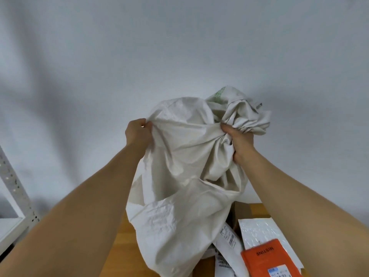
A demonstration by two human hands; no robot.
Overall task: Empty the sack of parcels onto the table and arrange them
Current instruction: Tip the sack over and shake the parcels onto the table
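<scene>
Both hands lifting white sack [179, 176] above wooden counter [119, 246]: left hand [138, 132] pinching fabric edge, right hand [238, 140] in tight grip clamping bunched cloth. Parcels [257, 230], orange parcel [269, 258] lying at counter's right side.

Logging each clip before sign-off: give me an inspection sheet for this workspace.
Surface: wooden table, partly hidden by the sack.
Job's things: white woven sack lifted above the table; orange parcel, white bubble mailer, labelled white parcels and brown box lie beneath it.
Clutter: nothing seen.
Grippers: left hand and right hand each grip bunched sack cloth.
Cables: nothing seen.
Surroundings: plain pale wall; white metal shelving at left.
</scene>
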